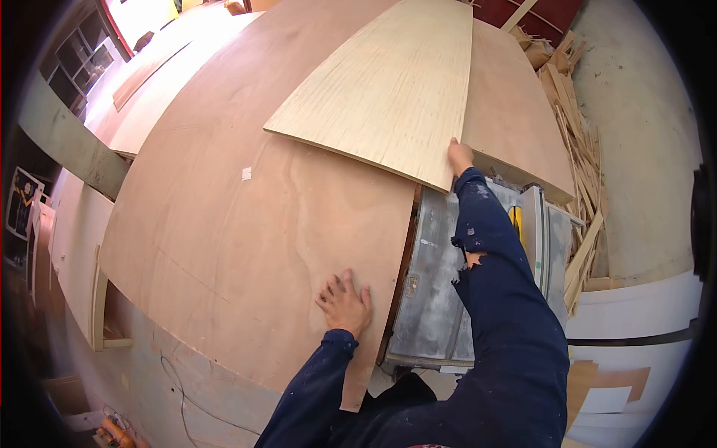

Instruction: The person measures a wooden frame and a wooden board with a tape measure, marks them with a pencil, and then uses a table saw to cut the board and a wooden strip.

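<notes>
Left hand [345, 302], fingers spread, presses flat on large plywood sheet [246, 246]; right hand [459, 157] grips pale veneer panel [388, 89] at its near corner; thin, light, flexible, best edge-held

L hand [345, 302] flat on plywood sheet [246, 224], R hand [459, 157] on pale panel [388, 82]
</notes>
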The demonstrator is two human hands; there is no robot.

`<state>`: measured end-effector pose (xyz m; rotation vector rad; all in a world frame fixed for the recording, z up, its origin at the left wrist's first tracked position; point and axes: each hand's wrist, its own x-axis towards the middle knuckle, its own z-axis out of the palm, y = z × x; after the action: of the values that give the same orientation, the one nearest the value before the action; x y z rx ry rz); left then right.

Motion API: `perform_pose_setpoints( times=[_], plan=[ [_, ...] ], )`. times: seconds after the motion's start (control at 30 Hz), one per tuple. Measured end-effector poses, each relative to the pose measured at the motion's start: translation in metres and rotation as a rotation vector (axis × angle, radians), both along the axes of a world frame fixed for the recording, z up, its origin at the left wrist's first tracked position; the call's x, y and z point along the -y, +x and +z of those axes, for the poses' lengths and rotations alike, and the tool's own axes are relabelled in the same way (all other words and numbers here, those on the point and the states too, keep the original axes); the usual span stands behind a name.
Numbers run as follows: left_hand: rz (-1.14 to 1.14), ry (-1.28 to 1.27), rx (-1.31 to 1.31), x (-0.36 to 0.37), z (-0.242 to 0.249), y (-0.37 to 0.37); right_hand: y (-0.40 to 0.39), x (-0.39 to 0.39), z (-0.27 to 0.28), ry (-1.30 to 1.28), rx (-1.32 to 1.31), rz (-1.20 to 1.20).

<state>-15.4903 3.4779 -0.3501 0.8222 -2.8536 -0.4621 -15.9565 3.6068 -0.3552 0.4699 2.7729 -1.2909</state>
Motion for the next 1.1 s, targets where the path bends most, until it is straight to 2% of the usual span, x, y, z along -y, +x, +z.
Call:
perform_pose_setpoints(
  times=[0.1,0.17,0.23,0.3,0.37,0.4,0.43,0.5,0.53,0.6,0.63,0.7,0.77,0.8,0.83,0.87,0.9,0.93,1.1],
  plan=[
    [0.012,-0.043,-0.015,0.000,-0.006,0.003,0.015,0.038,0.022,0.086,-0.074,0.067],
    [0.007,-0.004,-0.043,0.002,-0.008,0.004,0.050,0.068,0.050,-0.013,-0.045,-0.018],
    [-0.002,0.012,-0.135,0.004,-0.011,0.002,0.088,0.080,0.061,0.033,-0.077,0.076],
    [-0.016,0.024,-0.211,0.006,-0.012,0.005,0.121,0.084,0.047,0.158,-0.078,0.205],
    [-0.088,0.127,-0.527,0.003,-0.014,0.017,0.177,0.080,0.037,0.021,-0.058,0.146],
    [-0.212,0.160,-0.707,0.003,-0.020,0.030,0.211,0.075,0.036,-0.051,-0.035,0.130],
    [-0.237,0.159,-0.703,0.003,-0.017,0.051,0.244,0.069,0.036,-0.127,-0.017,0.107],
    [-0.213,0.250,-0.893,0.002,-0.004,0.095,0.308,0.058,0.023,-0.116,-0.070,0.009],
    [-0.240,0.234,-0.897,0.010,0.011,0.120,0.342,0.049,0.021,-0.143,-0.021,0.006],
    [-0.261,0.150,-0.856,0.045,0.043,0.167,0.417,0.033,0.027,-0.214,0.040,-0.009],
    [-0.237,0.089,-0.851,0.070,0.044,0.183,0.451,0.026,0.030,-0.260,0.038,-0.020],
    [-0.135,-0.047,-0.730,0.122,0.051,0.205,0.516,0.008,0.034,-0.381,0.157,0.029],
    [-0.042,-0.170,-0.599,0.166,0.064,0.220,0.578,-0.002,0.032,-0.370,0.159,-0.009],
    [-0.015,-0.222,-0.486,0.193,0.061,0.228,0.608,-0.009,0.036,-0.370,0.197,0.007],
    [-0.033,-0.223,-0.480,0.207,0.058,0.234,0.635,-0.017,0.038,-0.372,0.235,0.029],
    [0.081,-0.302,-0.415,0.218,0.054,0.240,0.661,-0.022,0.032,-0.379,0.236,0.017],
    [0.203,-0.379,-0.351,0.229,0.046,0.246,0.686,-0.027,0.026,-0.302,0.240,0.132],
    [0.222,-0.312,-0.259,0.242,0.037,0.255,0.708,-0.029,0.020,-0.228,0.250,0.250],
    [0.319,-0.338,0.010,0.245,0.008,0.308,0.785,-0.037,0.042,-0.372,0.483,0.383]
  ],
)
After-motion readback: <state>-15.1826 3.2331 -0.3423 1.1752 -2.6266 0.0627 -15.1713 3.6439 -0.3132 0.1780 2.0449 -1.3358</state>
